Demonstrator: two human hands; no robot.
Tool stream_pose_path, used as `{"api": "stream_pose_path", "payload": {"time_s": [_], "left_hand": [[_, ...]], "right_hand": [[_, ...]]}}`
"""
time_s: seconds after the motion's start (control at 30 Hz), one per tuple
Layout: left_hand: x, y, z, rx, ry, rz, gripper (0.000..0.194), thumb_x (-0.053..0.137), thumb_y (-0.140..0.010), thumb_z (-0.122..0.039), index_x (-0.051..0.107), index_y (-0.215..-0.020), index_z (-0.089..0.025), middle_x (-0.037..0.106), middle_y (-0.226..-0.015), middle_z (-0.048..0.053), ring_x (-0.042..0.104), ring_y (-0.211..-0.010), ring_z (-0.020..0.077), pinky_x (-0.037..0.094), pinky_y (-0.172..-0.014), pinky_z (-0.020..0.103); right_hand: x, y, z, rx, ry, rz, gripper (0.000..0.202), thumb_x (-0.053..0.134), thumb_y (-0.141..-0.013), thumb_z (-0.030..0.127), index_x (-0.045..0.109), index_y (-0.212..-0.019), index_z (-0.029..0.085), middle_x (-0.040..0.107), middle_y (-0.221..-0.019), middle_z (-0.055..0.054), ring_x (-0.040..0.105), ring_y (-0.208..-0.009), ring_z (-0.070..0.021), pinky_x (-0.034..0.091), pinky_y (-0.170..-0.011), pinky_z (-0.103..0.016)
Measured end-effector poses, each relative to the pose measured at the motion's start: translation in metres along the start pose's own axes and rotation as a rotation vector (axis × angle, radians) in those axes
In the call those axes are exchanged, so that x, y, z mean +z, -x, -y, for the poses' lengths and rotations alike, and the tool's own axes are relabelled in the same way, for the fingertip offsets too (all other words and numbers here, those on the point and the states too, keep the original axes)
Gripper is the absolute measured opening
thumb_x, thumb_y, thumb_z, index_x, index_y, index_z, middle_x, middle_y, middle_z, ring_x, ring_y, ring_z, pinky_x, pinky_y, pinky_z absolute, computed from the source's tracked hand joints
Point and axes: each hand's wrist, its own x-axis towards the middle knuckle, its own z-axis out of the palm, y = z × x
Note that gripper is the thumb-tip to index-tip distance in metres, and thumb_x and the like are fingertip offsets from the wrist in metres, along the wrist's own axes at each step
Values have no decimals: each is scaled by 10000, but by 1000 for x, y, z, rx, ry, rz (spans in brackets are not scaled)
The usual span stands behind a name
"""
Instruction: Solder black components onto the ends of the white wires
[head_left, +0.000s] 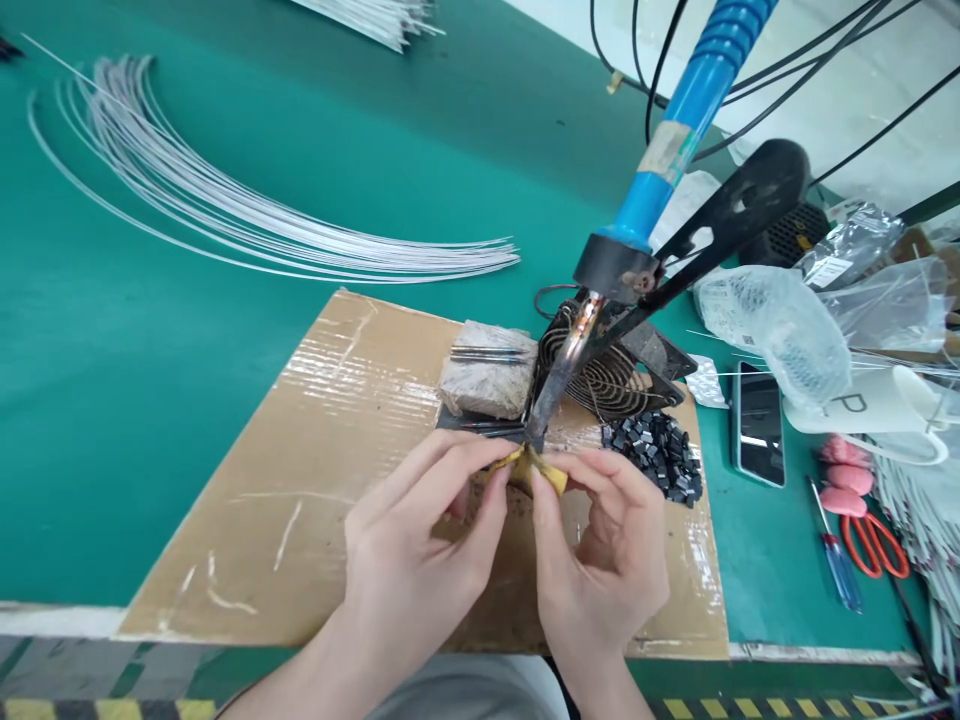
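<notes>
Between both hands, close under the tip of a blue-handled soldering iron point(566, 365), is a small folded yellow sponge point(551, 474), darkened in the middle. My left hand point(427, 530) pinches its left edge between thumb and fingers. On the other side, my right hand point(600, 550) grips the right part in a similar pinch. The iron points downward in a black bracket point(739, 225), its tip touching or nearly touching the sponge. Just beyond my left fingers sits a greyish wrapped block point(487, 385) with thin dark-tipped wires lying on top.
A cardboard sheet point(300, 480) covers the green table. A round-grilled fan point(615, 375) and a pile of small black parts point(656, 455) lie right of the iron. White wires point(300, 225) spread at left. Further right are a phone point(757, 425), screwdriver point(836, 560) and scissors point(874, 545).
</notes>
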Motion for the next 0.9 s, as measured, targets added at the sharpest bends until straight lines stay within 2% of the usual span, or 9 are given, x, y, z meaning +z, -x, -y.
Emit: {"api": "stream_pose_path", "payload": {"time_s": [0.1, 0.17, 0.33, 0.5, 0.6, 0.7, 0.77, 0.8, 0.9], "left_hand": [[1, 1, 1, 46, -65, -13, 218, 619, -994, -62, 732, -1054, -238, 760, -930, -17, 552, -574, 90, 519, -603, 220], [3, 1, 4, 65, -82, 2, 215, 616, -992, -61, 734, -1049, -231, 769, -943, -6, 573, -590, 99, 528, -617, 226], [5, -1, 11, 24, -94, 77, 194, 615, -953, -73, 744, -986, -213, 718, -808, -26, 537, -534, 102, 524, -575, 211], [3, 0, 11, -41, -62, 89, 139, 623, -947, -127, 740, -958, -199, 562, -652, -79, 521, -490, 93, 471, -504, 187], [2, 1, 9, -67, -67, 106, 130, 624, -947, -141, 737, -983, -194, 518, -627, -95, 534, -501, 97, 479, -534, 186], [-1, 6, 11, -86, -67, 119, 127, 641, -961, -177, 742, -1032, -208, 526, -638, -98, 565, -541, 101, 504, -601, 185], [-8, 11, 15, -107, -66, 115, 111, 660, -966, -206, 744, -1035, -228, 528, -633, -103, 569, -540, 99, 500, -605, 178], [-13, 14, 18, -117, -67, 114, 101, 673, -966, -218, 746, -1033, -236, 529, -627, -105, 568, -535, 100, 494, -598, 176], [-23, 22, 34, -182, -40, 132, 103, 719, -956, -285, 758, -1051, -272, 586, -651, -90, 585, -552, 117, 495, -592, 191]], "right_hand": [[1, 1, 1, -74, 61, 49, 371, 741, -972, 76, 660, -1293, 244, 823, -1082, -22, 821, -960, -138, 691, -866, -236], [2, -1, 1, -70, 106, 62, 322, 734, -982, 105, 667, -1269, 238, 829, -1063, -25, 827, -929, -147, 697, -848, -253], [-2, -5, -7, 75, 105, 114, 246, 751, -962, 154, 695, -1194, 214, 835, -998, -32, 827, -904, -164, 686, -845, -271], [-2, -7, -7, 261, -51, 104, 213, 783, -913, 180, 715, -1111, 216, 832, -948, -17, 820, -840, -157, 678, -776, -251], [-6, -11, -2, 349, -144, 83, 231, 840, -875, 238, 721, -1071, 212, 834, -892, -14, 816, -791, -168, 679, -737, -256], [-36, -17, -6, 383, -168, 54, 267, 883, -852, 271, 732, -1063, 209, 840, -883, -24, 820, -776, -173, 679, -717, -252], [-72, -21, -18, 439, -128, -12, 334, 929, -820, 268, 750, -1095, 206, 852, -928, -41, 830, -814, -176, 682, -751, -256], [-93, -22, -27, 459, -87, -85, 385, 960, -786, 281, 759, -1105, 202, 853, -942, -46, 828, -814, -179, 683, -756, -263], [-156, -23, -55, 437, 77, -260, 430, 983, -748, 380, 759, -1072, 208, 846, -927, -35, 815, -806, -174, 674, -760, -275]]}}
